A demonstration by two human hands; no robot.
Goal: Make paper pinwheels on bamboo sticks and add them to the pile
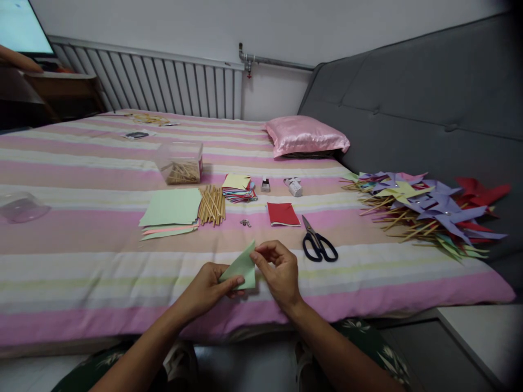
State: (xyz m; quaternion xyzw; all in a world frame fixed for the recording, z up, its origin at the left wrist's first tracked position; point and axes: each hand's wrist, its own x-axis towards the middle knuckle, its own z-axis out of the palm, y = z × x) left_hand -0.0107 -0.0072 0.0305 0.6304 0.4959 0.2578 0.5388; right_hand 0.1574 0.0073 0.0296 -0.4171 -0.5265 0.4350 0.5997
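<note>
A pale green paper (244,268), folded into a triangle, is held over the near edge of the bed. My left hand (214,284) grips its lower left part, thumb on top. At its upper right corner, my right hand (280,270) pinches the paper between thumb and fingers. Scissors with dark handles (317,242) lie to the right of my right hand. Beyond the hands are a small heap of metal pins (245,222) and a stack of red paper squares (283,214). Left of these lie a bundle of wooden sticks (212,205) and a stack of green paper sheets (170,208).
Many finished paper pinwheels (425,204) are piled at the right by the grey headboard (420,92). A clear plastic box (182,163) with sticks, smaller coloured paper squares (237,184), small boxes (294,187), a pink pillow (306,135) and a clear lid (22,208) rest on the striped bed.
</note>
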